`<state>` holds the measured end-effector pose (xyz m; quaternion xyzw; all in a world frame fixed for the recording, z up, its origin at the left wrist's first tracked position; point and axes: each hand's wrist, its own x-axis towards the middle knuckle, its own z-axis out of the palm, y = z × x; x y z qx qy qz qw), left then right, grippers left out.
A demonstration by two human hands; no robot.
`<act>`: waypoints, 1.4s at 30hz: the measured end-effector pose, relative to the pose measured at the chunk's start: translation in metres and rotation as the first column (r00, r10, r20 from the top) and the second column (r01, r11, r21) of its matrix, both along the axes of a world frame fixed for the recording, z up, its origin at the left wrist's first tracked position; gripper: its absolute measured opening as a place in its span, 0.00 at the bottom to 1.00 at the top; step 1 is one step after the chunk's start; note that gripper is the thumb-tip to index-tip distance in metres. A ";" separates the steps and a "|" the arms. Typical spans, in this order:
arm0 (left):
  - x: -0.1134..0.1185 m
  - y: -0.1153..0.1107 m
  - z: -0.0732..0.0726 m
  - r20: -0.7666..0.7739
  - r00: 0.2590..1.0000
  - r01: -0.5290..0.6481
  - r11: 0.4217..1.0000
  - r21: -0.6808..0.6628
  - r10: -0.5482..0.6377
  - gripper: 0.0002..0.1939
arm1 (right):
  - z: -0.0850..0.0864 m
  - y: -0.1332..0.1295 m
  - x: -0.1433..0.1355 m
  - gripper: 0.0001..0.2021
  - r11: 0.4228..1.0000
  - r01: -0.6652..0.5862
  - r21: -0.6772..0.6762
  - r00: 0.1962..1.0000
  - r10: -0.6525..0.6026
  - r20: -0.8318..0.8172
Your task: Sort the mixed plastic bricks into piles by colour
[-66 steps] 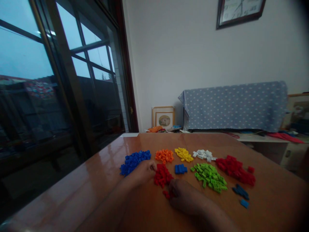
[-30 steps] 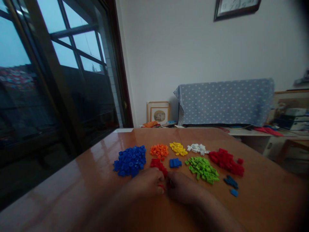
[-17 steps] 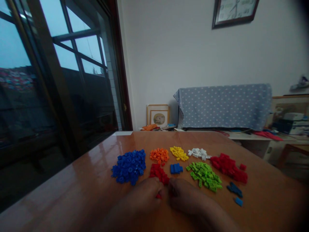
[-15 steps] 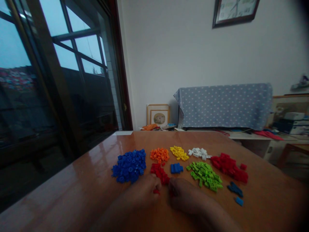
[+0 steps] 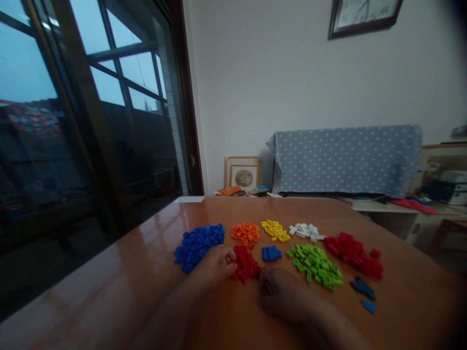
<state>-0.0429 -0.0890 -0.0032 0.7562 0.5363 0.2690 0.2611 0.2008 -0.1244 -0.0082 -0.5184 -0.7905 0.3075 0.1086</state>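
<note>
A small pile of red toy bricks (image 5: pixel 245 265) lies on the table between my hands. My left hand (image 5: pixel 216 262) is at the pile's left edge, in front of the blue bricks (image 5: pixel 199 245). Its fingers are curled together, and anything between them is hidden. My right hand (image 5: pixel 282 294) rests low at the pile's near right side, closed, with a bit of a red brick (image 5: pixel 264 290) showing at its fingers. Just beyond it lies a small blue block group (image 5: pixel 272 253).
Behind sit heaps of orange (image 5: pixel 245 234), yellow (image 5: pixel 274 231) and white bricks (image 5: pixel 305 232). To the right are green bricks (image 5: pixel 316 266), larger red bricks (image 5: pixel 352 253) and dark blue pieces (image 5: pixel 363 288). Everything stands on a brown wooden table (image 5: pixel 120 272).
My left hand has moved forward to the red pile's left edge. The red piece that showed under it is no longer seen there. My right hand stays nearly in place, and the view shifts slightly.
</note>
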 end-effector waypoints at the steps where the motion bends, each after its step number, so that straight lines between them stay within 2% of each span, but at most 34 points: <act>1: 0.002 0.000 -0.001 0.020 1.000 -0.002 1.000 0.003 0.002 0.07 | 0.000 0.000 0.000 0.08 1.000 0.001 0.006 1.000 -0.001 0.003; 6: 0.007 0.002 -0.007 0.146 0.989 0.013 0.998 -0.059 -0.004 0.11 | 0.001 -0.002 -0.001 0.08 1.000 -0.017 0.003 1.000 0.017 0.012; 9: 0.006 0.003 -0.008 0.170 0.986 0.018 0.997 -0.078 -0.004 0.11 | 0.004 -0.002 -0.001 0.09 1.000 -0.012 0.007 1.000 0.012 0.021; 15: 0.002 0.002 -0.009 0.185 0.981 0.062 0.997 -0.040 -0.054 0.12 | 0.008 -0.003 0.000 0.09 1.000 -0.003 -0.005 1.000 0.003 0.013; 19: 0.001 0.002 -0.008 0.188 0.982 0.025 0.999 0.030 -0.030 0.10 | 0.009 -0.002 -0.004 0.08 1.000 0.020 0.015 1.000 -0.020 0.009; 25: -0.003 0.003 -0.003 0.166 0.986 0.001 0.998 0.065 -0.012 0.09 | 0.008 -0.001 -0.021 0.09 0.994 0.097 0.046 0.985 -0.089 -0.149; 28: -0.005 0.004 -0.002 0.151 0.988 0.021 0.998 0.060 -0.029 0.08 | 0.003 0.002 -0.024 0.08 0.983 0.155 0.095 0.970 -0.133 -0.206; 31: -0.006 0.004 -0.002 0.125 0.992 0.019 0.997 0.075 -0.028 0.08 | -0.004 0.006 -0.022 0.07 0.980 0.157 0.119 0.966 -0.128 -0.223; 36: -0.008 0.004 0.002 0.050 0.998 0.028 0.992 0.123 -0.034 0.07 | -0.011 0.014 -0.015 0.05 0.976 0.151 0.157 0.981 -0.128 -0.147; 39: -0.010 0.003 0.005 -0.001 1.000 0.011 0.986 0.166 -0.011 0.07 | -0.010 0.014 -0.012 0.05 0.972 0.175 0.159 0.985 -0.171 -0.036; 42: -0.011 0.002 0.007 -0.047 0.999 0.012 0.981 0.194 -0.003 0.07 | -0.006 0.008 -0.013 0.05 0.982 0.132 0.133 0.988 -0.141 0.064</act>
